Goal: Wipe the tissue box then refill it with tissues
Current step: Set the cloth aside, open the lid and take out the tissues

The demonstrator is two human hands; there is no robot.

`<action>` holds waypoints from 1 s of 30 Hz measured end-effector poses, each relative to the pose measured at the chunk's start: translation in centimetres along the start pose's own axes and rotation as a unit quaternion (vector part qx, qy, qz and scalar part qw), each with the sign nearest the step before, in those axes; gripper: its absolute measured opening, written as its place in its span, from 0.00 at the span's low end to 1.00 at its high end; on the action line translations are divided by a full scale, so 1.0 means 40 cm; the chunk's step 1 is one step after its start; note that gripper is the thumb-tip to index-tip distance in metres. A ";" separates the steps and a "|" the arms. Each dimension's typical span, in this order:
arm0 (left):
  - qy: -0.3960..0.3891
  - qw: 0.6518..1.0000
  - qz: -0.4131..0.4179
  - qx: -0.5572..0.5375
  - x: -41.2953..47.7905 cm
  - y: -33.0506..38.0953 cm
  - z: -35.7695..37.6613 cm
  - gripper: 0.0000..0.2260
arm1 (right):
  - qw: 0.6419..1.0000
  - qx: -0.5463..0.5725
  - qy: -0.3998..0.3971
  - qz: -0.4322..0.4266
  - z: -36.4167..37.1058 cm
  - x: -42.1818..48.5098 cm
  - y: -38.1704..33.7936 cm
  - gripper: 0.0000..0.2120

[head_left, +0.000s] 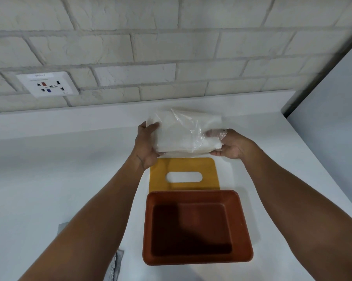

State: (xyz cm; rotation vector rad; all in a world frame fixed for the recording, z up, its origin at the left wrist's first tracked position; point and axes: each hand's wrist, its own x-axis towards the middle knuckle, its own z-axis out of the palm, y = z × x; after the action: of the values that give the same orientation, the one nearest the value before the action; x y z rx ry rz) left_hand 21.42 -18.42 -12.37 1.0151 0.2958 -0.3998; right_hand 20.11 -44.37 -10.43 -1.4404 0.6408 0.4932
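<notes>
Desk (49,169), white, carrying all items below.

- Grey cloth (118,260): left of the tissue box, at the near desk edge, partly hidden under the left forearm.
- Tissue box (193,194): red-brown, rectangular, open-topped, nothing inside; sits on the desk.
- Lid (209,167): yellow, flat, with an oval slot; lies just behind the tissue box, touching its far rim.
- Tissue pack (181,134): white tissues in clear plastic wrap, held in the air beyond the lid, farther back than the tissue box.
- Left hand (146,147): grips the pack's left end, thumb on top, fingers (161,153) curled beneath.
- Right hand (232,145): grips the pack's right end, fingers underneath, loose wrap bunched over them.
- Wall socket (47,84): on the brick wall (171,47), far left behind the tissue box.
</notes>
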 end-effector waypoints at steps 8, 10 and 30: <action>0.017 1.000 0.023 0.008 -0.006 0.005 0.002 0.31 | 1.000 0.013 -0.027 -0.002 0.010 -0.015 0.011 0.16; 0.048 0.998 0.016 0.031 -0.007 0.012 0.007 0.29 | 0.999 0.045 -0.020 -0.013 0.009 -0.016 0.012 0.16; 0.111 0.989 0.023 0.091 0.027 0.037 0.013 0.18 | 0.983 0.169 0.031 -0.060 -0.051 -0.074 -0.031 0.07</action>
State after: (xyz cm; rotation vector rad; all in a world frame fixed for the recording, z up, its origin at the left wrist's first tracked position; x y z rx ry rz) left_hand 23.09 -18.39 -11.45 1.2461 0.4414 -0.2756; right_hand 18.52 -46.30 -7.56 -1.1670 0.6494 0.2314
